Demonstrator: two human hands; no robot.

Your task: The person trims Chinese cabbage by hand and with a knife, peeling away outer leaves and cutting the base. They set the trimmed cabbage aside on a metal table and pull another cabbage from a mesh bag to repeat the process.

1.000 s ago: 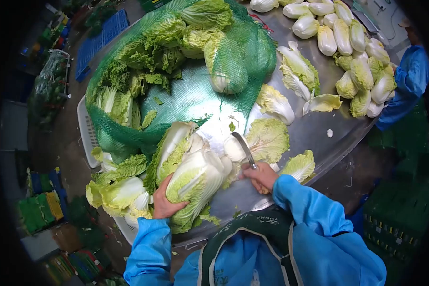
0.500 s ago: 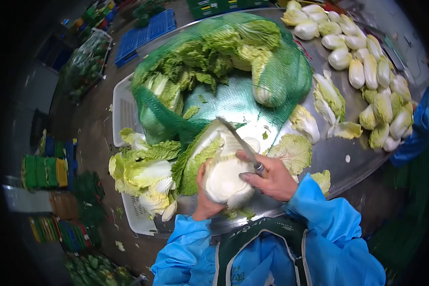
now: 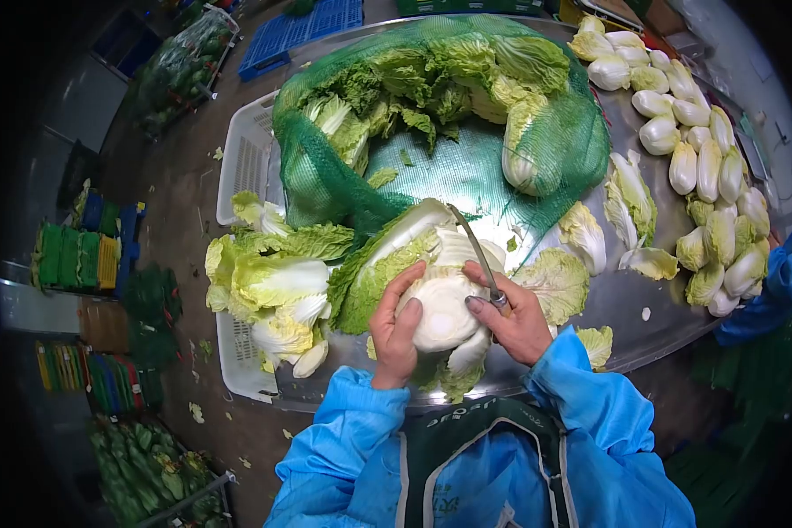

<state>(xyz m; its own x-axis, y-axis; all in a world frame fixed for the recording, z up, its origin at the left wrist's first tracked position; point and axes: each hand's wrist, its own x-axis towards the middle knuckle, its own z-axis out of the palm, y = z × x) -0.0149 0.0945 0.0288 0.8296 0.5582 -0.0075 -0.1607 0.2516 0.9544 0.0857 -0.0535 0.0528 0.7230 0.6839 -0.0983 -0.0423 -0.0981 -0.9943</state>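
A napa cabbage (image 3: 441, 319) is between my hands, its pale cut base facing me. My left hand (image 3: 397, 327) grips its left side, thumb on the base. In my right hand (image 3: 517, 324) is a knife (image 3: 477, 245) with a thin curved blade pointing up and away; that hand's thumb and fingertips also touch the cabbage. At the cabbage's lower right, an outer leaf (image 3: 468, 359) hangs down. A large green-edged leaf (image 3: 387, 264) lies just beyond my left hand. Loose leaves (image 3: 554, 283) rest on the metal table right of my right hand.
A green mesh bag (image 3: 321, 180) of cabbages lies open ahead. Trimmed cabbages (image 3: 708, 167) are piled at the right, near another person's blue sleeve (image 3: 770, 290). Discarded leaves (image 3: 268, 286) heap over a white crate (image 3: 242, 356) at the left. The metal table (image 3: 624, 330) has a curved near edge.
My left hand has come up along the cabbage's side, its thumb now on the base. An outer leaf now hangs at the lower right. The knife stays in my right hand.
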